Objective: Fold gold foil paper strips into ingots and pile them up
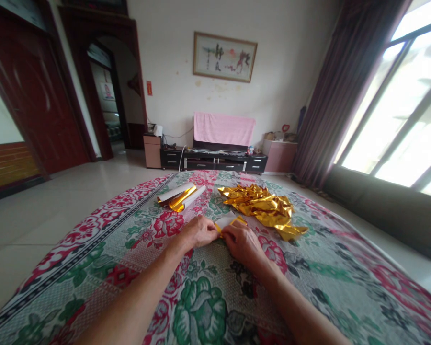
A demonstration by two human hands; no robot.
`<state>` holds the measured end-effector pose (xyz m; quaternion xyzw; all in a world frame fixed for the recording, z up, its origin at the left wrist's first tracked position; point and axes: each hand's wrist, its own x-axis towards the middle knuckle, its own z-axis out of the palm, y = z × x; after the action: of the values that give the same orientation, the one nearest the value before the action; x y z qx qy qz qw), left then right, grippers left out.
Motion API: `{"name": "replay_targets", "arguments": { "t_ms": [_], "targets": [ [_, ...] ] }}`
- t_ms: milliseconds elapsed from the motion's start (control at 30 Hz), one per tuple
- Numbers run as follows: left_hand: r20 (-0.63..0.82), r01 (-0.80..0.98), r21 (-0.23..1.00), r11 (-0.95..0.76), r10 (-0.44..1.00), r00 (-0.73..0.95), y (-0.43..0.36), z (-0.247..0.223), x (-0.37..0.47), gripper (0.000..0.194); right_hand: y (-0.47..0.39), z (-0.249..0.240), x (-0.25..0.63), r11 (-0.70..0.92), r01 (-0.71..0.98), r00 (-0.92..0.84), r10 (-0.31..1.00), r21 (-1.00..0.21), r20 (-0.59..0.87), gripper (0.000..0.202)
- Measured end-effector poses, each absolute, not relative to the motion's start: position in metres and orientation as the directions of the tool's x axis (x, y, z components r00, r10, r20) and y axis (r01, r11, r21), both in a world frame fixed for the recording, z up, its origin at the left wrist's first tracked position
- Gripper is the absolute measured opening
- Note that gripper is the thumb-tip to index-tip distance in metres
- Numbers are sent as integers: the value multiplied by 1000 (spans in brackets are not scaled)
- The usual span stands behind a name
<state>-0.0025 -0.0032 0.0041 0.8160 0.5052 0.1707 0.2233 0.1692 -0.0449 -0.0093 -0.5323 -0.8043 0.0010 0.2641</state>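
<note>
Both hands meet over the middle of the table at one sheet of gold foil paper (225, 220), its white back facing up and gold showing along its edges. My left hand (200, 232) pinches its left corner. On the near right side, my right hand (243, 242) is closed on the same sheet, fingers bent and partly hiding it. Beyond my right hand lies a heap of folded gold paper pieces (262, 206). Past my left hand rest curled sheets of gold and white paper (183, 196).
A flowered cloth (201, 306) covers the rounded table. Behind it stand a low black TV cabinet (219, 162) and a pink cloth (224, 128) draped over what sits there. A curtain (348, 96) and window are at right, a red door (36, 91) at left.
</note>
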Motion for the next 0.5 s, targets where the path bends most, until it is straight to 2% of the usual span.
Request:
{"name": "replay_targets", "arguments": {
  "t_ms": [233, 500],
  "targets": [
    [98, 758, 519, -395, 909, 406, -7, 4, 2, 26, -46, -7, 169, 422, 859, -282, 862, -290, 421, 20],
    [81, 789, 495, -364, 923, 376, -8, 5, 4, 25, -45, -6, 167, 406, 863, -262, 868, -302, 422, 20]
  ]
}}
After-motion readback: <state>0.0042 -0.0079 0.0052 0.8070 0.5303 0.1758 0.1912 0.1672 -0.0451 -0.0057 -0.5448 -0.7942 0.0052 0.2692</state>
